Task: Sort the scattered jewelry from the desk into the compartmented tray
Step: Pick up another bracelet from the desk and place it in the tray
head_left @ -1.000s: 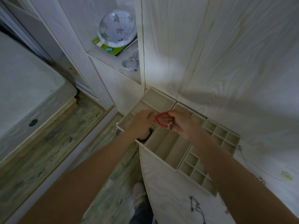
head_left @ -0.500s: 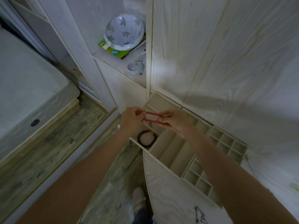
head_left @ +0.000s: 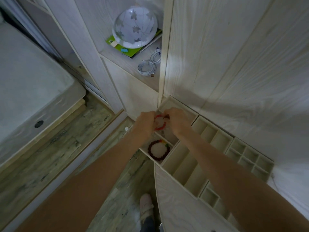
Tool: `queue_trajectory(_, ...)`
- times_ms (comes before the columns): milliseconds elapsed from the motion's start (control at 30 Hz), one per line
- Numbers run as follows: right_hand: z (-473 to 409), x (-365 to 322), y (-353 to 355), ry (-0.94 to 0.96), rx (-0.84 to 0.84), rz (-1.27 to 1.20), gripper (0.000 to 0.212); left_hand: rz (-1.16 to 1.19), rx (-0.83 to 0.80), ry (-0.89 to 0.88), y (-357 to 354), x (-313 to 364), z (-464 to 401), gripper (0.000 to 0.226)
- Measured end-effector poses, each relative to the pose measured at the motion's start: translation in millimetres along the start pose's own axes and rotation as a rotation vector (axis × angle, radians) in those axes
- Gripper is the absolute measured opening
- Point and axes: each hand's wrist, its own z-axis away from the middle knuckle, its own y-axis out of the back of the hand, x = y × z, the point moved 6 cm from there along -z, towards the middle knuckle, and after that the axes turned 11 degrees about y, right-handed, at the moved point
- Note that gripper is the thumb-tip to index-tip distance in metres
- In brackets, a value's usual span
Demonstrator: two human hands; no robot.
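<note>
Bracelet (head_left: 160, 123) flat between both hands

Red bracelet (head_left: 160, 122), stretched flat into narrow band between both hands half second ago, now opened to round loop. Left hand (head_left: 145, 121) and right hand (head_left: 178, 121) have moved from above tray's (head_left: 215, 181) near-left compartments to tray's far-left corner, hands closer together, each gripping one side of loop. Dark bead bracelet (head_left: 158, 149) in near-left compartment, hidden by left hand one second ago, now fully visible.
</note>
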Motion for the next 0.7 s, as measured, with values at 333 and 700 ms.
queue_trajectory(333,-8.9,-9.3,-5.7,0.231,-0.126,0.489,0.028,-0.416,0.078,-0.138,0.5,-12.1,13.7,0.034)
queue_trajectory(700,7.4,21.0,-2.6,0.077,0.012,0.335,0.022,-0.590,-0.078,-0.265,-17.1,-16.8,13.9,0.043)
